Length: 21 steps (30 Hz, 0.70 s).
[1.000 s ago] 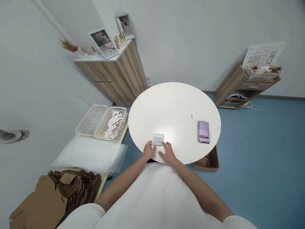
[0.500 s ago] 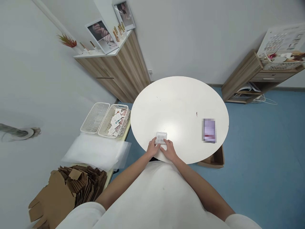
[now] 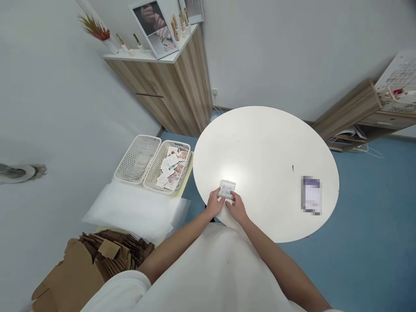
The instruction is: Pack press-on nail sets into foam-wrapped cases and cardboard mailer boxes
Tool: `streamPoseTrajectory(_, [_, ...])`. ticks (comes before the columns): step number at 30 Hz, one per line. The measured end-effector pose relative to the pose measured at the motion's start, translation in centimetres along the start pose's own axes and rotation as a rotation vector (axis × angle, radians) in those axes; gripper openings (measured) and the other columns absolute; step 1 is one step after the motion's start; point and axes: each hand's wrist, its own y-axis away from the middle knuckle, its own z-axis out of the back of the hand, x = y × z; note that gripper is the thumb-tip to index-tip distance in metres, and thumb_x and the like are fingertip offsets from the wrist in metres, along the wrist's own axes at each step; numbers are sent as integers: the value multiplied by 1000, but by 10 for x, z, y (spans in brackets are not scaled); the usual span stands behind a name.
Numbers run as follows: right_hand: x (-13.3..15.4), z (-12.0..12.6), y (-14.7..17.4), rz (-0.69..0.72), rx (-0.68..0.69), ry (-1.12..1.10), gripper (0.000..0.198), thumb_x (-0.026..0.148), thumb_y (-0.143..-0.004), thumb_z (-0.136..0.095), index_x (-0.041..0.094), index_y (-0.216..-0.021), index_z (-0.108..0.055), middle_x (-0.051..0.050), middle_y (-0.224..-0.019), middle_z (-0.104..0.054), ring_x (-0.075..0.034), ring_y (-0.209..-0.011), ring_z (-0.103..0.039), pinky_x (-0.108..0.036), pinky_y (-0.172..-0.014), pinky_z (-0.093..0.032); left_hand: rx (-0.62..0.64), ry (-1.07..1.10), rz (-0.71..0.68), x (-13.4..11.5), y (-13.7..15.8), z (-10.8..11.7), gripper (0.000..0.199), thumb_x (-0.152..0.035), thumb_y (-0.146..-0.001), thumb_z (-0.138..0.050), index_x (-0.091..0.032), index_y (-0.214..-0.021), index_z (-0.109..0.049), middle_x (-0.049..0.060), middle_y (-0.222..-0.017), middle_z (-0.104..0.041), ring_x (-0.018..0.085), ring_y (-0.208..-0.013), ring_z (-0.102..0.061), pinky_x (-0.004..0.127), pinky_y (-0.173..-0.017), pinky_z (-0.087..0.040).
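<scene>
A small, clear plastic box (image 3: 227, 189) with pale contents rests at the near edge of the white oval table (image 3: 260, 143). My left hand (image 3: 214, 203) grips its left side, fingers closed along the edge. On the other side, my right hand (image 3: 238, 208) holds the box's near right corner between thumb and fingers. What lies inside the box is too small to make out.
A blurred purple and white item (image 3: 312, 196) lies on the table's right. To the left stand a basket of clear plastic pieces (image 3: 138, 158), a basket of printed cards (image 3: 167, 167), translucent sheets (image 3: 136, 212) and folded brown cardboard (image 3: 74, 273). A wooden cabinet (image 3: 169, 91) stands behind.
My view has turned left, so the table and its contents appear farther right. Both hands keep their hold on the plastic box.
</scene>
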Motion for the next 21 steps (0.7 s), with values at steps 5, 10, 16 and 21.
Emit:
streamPoseTrajectory(5, [29,-35,-20,2,7,-1,58,33,-70,-52,25,-125,-37,-5,-129,-40,-22,-114,-43,-36,-92,-39,-27,31,-55,13,-24,38,47,-30,-78,-49,-20,-123,-40,12,-124,-38,21,-108,-45,31,-83,-43])
streamPoseTrajectory(10, [56,-63,-39,14,17,14,61,31,-68,-54,25,-126,-36,-4,-136,-33,-21,-118,-39,-36,-96,-36,-57,51,-101,21,-45,66,44,-26,-78,-47,-20,-121,-41,11,-125,-35,21,-110,-44,34,-87,-41])
streamPoseTrajectory(16, [79,-85,-67,-6,26,14,63,26,-66,-54,23,-127,-38,-4,-139,-28,-21,-121,-36,-35,-99,-33,-92,109,-131,24,-68,91,43,-27,-78,-48,-18,-120,-43,12,-133,-29,23,-117,-40,37,-93,-36])
streamPoseTrajectory(21, [88,-94,-85,-13,16,3,63,23,-65,-55,25,-126,-39,-3,-140,-27,-22,-121,-36,-36,-99,-32,-75,151,-136,23,-84,102,43,-27,-79,-47,-18,-121,-43,13,-133,-29,24,-118,-39,37,-95,-35])
